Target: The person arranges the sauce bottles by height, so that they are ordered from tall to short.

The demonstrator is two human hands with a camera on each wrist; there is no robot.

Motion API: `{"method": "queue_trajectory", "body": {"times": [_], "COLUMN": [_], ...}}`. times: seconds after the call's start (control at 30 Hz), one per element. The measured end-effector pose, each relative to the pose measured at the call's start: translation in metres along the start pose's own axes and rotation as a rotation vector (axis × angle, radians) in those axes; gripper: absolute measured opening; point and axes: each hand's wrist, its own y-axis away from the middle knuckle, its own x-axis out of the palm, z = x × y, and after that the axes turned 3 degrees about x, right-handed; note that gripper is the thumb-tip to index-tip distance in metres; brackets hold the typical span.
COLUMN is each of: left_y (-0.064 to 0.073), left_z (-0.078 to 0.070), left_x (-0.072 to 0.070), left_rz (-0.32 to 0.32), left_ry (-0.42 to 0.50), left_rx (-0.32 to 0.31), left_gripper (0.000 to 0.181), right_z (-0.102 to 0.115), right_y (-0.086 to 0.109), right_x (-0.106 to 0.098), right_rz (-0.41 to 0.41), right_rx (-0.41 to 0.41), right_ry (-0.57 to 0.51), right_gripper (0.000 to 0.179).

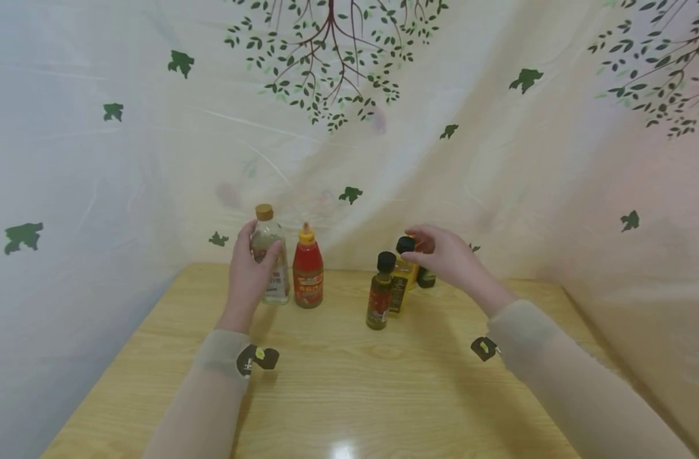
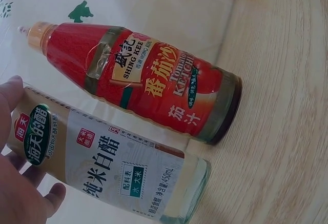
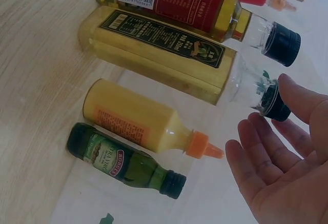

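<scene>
My left hand (image 1: 248, 274) grips a clear glass bottle of white rice vinegar (image 1: 276, 280) around its upper part, thumb in front. Close on its right stands a red ketchup squeeze bottle (image 1: 308, 277) with a pointed nozzle. Over on the right side, my right hand (image 1: 443, 255) is at the black cap (image 3: 275, 101) of a square bottle of yellow oil (image 3: 169, 55). The thumb overlaps the cap's edge, while the fingers spread loosely beyond it. In front of that bottle is a red-labelled oil bottle (image 1: 378, 303), also black-capped.
Behind the square bottle stand a yellow squeeze bottle (image 3: 133, 116) with an orange nozzle and a small green olive oil bottle (image 3: 120, 160). All rest on a wooden table (image 1: 349, 389). A pale leaf-printed curtain (image 1: 349, 153) hangs along its back and sides.
</scene>
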Motion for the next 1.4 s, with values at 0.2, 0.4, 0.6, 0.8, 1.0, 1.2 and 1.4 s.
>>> {"method": "queue_trajectory", "body": {"times": [0.2, 0.4, 0.6, 0.8, 1.0, 1.2, 1.4], "left_y": [0.001, 0.000, 0.000, 0.000, 0.000, 0.001, 0.002], "left_z": [0.000, 0.001, 0.002, 0.002, 0.001, -0.001, 0.000], "left_x": [0.000, 0.000, 0.000, -0.001, -0.001, -0.001, 0.000], "left_rz": [-0.003, -0.010, -0.011, -0.013, -0.011, -0.004, 0.000], "left_ry": [0.001, -0.006, -0.012, -0.020, -0.014, -0.001, 0.016], "left_rx": [0.004, 0.007, 0.011, 0.018, 0.018, 0.018, 0.016], "left_gripper": [0.084, 0.083, 0.082, 0.082, 0.084, 0.085, 0.085], "right_z": [0.000, -0.003, -0.005, -0.002, 0.005, 0.021, 0.038], "right_y": [-0.001, -0.003, -0.005, -0.005, -0.011, -0.020, -0.029], "right_x": [0.004, 0.008, 0.011, 0.010, 0.005, 0.003, 0.010], "right_rz": [0.002, 0.004, -0.013, -0.029, -0.083, -0.097, -0.110], "right_rx": [-0.006, -0.014, -0.019, -0.034, -0.046, -0.043, -0.084], "right_ry": [-0.011, -0.004, -0.002, -0.003, -0.002, 0.000, 0.018], "right_gripper": [0.062, 0.061, 0.057, 0.053, 0.048, 0.048, 0.044]}}
